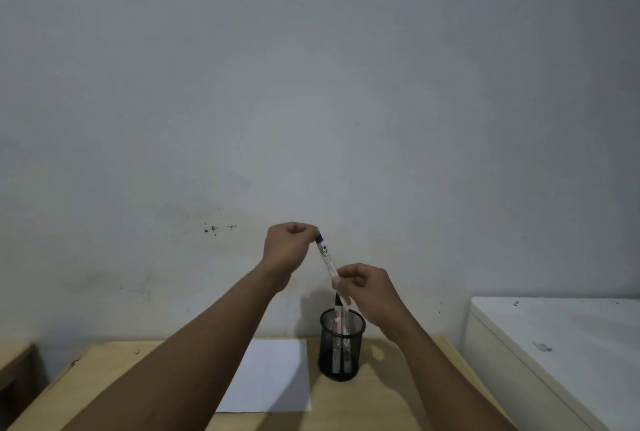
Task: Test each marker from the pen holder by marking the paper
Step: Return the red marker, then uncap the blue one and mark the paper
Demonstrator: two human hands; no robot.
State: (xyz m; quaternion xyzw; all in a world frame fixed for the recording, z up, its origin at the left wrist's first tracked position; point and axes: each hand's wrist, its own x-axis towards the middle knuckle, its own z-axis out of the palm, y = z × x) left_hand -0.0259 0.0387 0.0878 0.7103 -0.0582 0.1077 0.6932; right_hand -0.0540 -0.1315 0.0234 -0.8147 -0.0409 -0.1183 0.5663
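Plain room – wooden desk [398, 406], mesh pen holder [341, 347], scuffed wall [311, 84].

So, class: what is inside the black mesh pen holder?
The black mesh pen holder holds a few upright markers, seen through the mesh; their exact number and lower ends are unclear.

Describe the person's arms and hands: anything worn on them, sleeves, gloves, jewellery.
Both forearms are bare up to the frame edge, with no sleeves in view. The left hand and right hand are ungloved; no rings, watch or bracelets show at either wrist.

No legible text found. The white-barrelled, blue-tipped marker [327, 257] above the black mesh pen holder [341, 344] bears a dark, unreadable print.
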